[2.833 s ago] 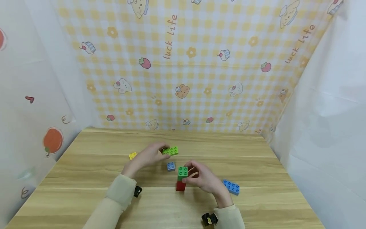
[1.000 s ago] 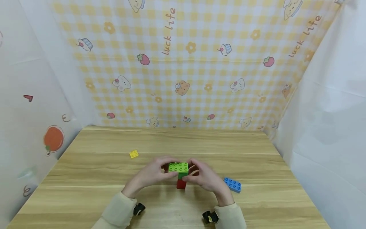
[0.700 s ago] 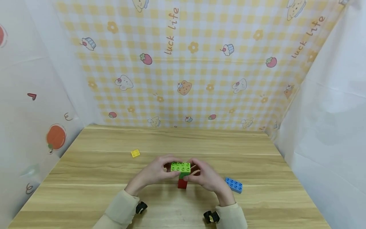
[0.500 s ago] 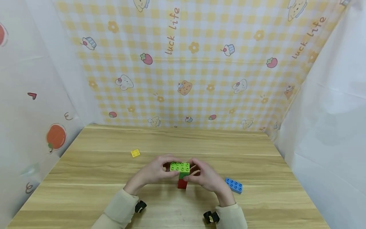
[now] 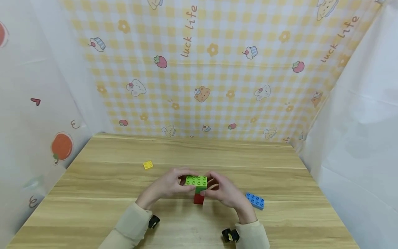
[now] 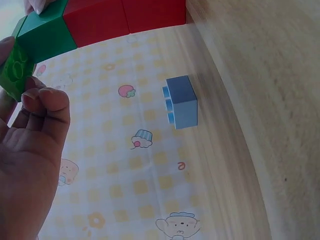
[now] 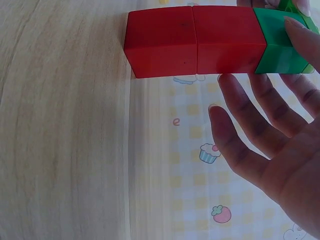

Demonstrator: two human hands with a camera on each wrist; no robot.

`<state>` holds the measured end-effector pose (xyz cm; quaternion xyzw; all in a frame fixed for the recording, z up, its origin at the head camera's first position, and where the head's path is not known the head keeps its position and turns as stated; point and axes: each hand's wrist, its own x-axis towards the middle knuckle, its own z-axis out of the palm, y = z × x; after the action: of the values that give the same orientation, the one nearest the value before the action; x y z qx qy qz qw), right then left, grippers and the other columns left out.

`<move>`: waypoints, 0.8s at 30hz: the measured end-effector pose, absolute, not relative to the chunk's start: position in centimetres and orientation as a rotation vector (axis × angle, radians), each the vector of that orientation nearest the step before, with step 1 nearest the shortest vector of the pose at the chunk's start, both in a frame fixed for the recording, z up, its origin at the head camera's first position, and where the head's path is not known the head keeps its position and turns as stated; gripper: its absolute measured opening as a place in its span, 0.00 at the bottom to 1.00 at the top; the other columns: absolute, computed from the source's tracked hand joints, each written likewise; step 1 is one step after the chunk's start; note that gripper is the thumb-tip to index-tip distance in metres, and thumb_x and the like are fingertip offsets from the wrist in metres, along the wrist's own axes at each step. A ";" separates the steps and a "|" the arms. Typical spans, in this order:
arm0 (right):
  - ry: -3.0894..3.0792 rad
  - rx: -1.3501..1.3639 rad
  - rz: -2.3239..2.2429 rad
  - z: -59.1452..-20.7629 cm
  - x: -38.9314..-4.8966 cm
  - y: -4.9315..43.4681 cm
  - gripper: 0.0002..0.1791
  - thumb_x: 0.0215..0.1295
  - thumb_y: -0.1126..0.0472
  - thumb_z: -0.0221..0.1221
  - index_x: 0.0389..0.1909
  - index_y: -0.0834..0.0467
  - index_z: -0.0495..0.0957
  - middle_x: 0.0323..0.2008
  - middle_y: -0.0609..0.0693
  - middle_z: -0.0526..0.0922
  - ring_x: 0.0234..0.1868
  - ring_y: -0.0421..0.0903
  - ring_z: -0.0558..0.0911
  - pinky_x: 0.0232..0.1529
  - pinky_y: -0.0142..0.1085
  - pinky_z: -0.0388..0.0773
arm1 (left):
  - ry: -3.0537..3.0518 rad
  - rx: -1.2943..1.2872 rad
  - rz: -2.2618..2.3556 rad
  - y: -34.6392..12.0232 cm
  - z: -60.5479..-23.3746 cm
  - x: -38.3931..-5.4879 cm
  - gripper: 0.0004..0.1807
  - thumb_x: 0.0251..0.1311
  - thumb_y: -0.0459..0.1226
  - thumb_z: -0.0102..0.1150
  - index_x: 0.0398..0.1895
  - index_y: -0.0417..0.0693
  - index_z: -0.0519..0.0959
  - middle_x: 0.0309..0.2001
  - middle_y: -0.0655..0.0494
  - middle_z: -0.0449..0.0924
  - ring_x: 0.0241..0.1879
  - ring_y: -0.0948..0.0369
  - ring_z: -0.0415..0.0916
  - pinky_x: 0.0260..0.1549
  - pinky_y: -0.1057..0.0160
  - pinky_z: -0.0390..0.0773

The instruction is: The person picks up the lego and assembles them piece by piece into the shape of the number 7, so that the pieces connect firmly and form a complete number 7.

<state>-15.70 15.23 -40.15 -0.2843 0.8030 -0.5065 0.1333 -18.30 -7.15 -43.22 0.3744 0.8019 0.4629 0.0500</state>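
Observation:
A tower of two red blocks [image 7: 160,42], one on the other, stands upright on the table, with a darker green block [image 7: 280,42] above them. Lying across its top is a lime-green eight-stud brick [image 5: 196,181], which overhangs to the left. My left hand [image 5: 169,183] pinches this lime brick between thumb and fingers. From the right side, my right hand [image 5: 225,192] grips the green block with its thumb and fingers. In the left wrist view a small blue brick [image 6: 182,102] is on the table beside the tower; the left hand hides it in the head view.
A small yellow brick [image 5: 148,165] lies at the back left of the wooden table [image 5: 93,193]. To the right of my right hand lies a long blue brick [image 5: 255,201]. A checkered cloth [image 5: 202,69] hangs behind the table, with white sheets at both sides.
My left hand has brought the lime brick from the back of the table onto the green block. Over the last second both hands have stayed almost still around the tower.

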 end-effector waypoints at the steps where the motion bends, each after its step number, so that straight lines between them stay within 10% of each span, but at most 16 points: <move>1: 2.330 -0.823 -1.470 -40.1 -15.7 15.3 0.15 0.52 0.66 0.61 0.41 0.57 0.71 0.38 0.50 0.75 0.40 0.51 0.75 0.38 0.38 0.74 | 2.446 1.136 1.401 -7.1 -43.2 -18.3 0.19 0.52 0.49 0.58 0.49 0.62 0.74 0.36 0.66 0.72 0.24 0.65 0.66 0.20 0.68 0.69; 24: 2.382 -0.830 -1.413 -40.0 -15.5 15.5 0.17 0.52 0.64 0.62 0.44 0.56 0.71 0.39 0.50 0.75 0.40 0.49 0.75 0.37 0.35 0.73 | 2.483 1.263 1.332 -7.0 -42.7 -18.7 0.19 0.50 0.42 0.60 0.48 0.55 0.75 0.33 0.66 0.72 0.21 0.68 0.64 0.17 0.70 0.68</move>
<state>-15.54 15.48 -40.03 -0.2848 0.8174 -0.4849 0.1247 -18.71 -7.03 -42.74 0.4090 0.8037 0.4314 0.0269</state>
